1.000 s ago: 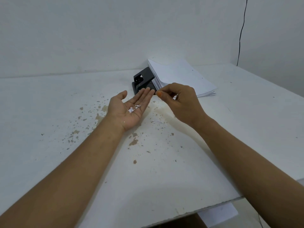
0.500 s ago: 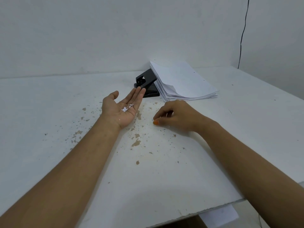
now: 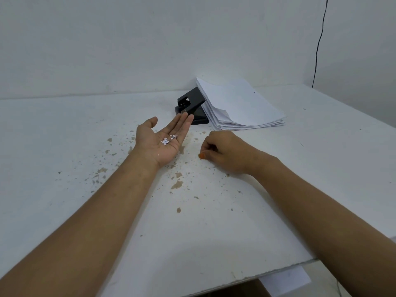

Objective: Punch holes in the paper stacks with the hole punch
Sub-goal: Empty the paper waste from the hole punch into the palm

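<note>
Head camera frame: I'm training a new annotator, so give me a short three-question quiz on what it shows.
1. True or false: the open left hand lies palm up with small white paper bits on it.
2. What touches the black metal hole punch on its right side?
A. the white paper stack
B. the right hand
C. a mug
3. Fill in: the right hand's fingers curl down against the white ____.

Key: 1 true; 2 A; 3 table.

L hand [image 3: 159,140] palm up, flat; R hand [image 3: 222,153] fingers curled.
</note>
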